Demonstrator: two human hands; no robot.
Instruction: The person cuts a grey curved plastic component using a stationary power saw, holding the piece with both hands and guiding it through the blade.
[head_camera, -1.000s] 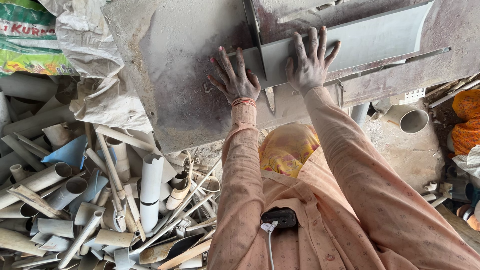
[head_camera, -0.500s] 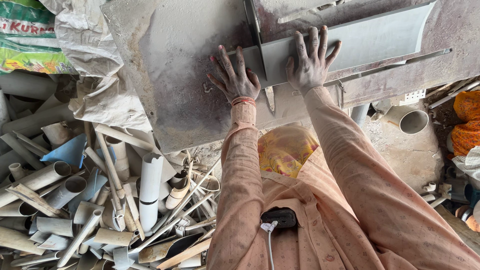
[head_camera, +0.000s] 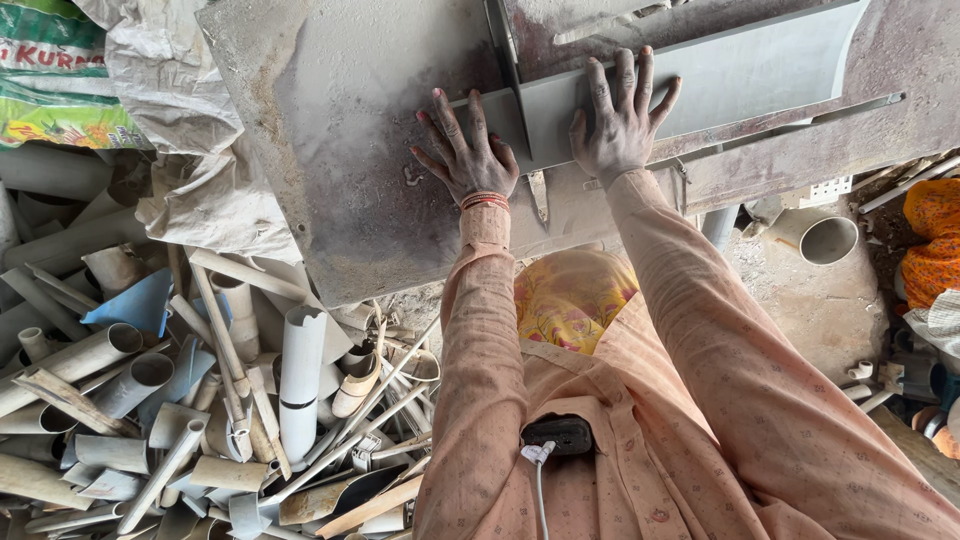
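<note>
Both hands press flat on a long grey plastic strip (head_camera: 700, 85), a curved length of split pipe lying across the dusty metal table (head_camera: 330, 150). The left hand (head_camera: 468, 160) rests palm down with fingers spread, partly on the table and partly on the strip's near end, just left of the upright metal bar (head_camera: 505, 70) that crosses the table. The right hand (head_camera: 620, 125) lies open on the strip just right of that bar, fingers fanned over its upper edge; neither hand is closed around anything. To do this well, it seems wise to keep even downward pressure on both sides of the bar, palms flat so the curved strip cannot rock, and fingertips clear of the narrow slot (head_camera: 537, 195) in the table below the bar. Left of and below the table lies a heap of cut pipe pieces (head_camera: 200, 400)
</note>
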